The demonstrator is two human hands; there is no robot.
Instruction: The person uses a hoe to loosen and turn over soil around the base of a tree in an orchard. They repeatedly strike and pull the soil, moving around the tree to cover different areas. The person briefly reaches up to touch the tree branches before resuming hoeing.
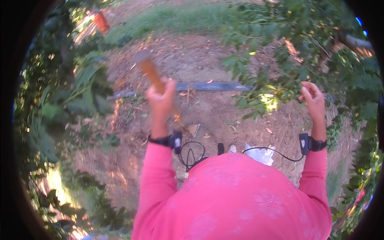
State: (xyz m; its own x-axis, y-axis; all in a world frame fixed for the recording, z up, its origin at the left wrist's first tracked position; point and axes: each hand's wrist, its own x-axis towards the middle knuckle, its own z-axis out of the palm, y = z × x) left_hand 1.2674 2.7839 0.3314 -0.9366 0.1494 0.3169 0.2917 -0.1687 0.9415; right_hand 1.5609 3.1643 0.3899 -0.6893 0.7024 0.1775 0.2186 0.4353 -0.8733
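My left hand (162,91) is closed around the wooden handle (149,68) of what looks like a hoe. The thick upper end of that handle tilts up and away to the left, blurred. Its lower part runs down behind my wrist to a small metal blade (194,129) close to the bare soil. My right hand (313,94) is raised beside leafy branches (270,87) on the right, fingers loosely curled and slightly apart. Nothing shows in it. Both wrists wear black strapped devices, the left one (168,141) and the right one (310,143), with cables.
A dark flat strip, apparently an irrigation hose (213,86), crosses the soil ahead. Foliage (87,93) crowds the left side. A branch (355,43) juts in at upper right. By my shoe (232,148) lies a white plastic bag (259,154). An orange-red object (100,22) shows far left.
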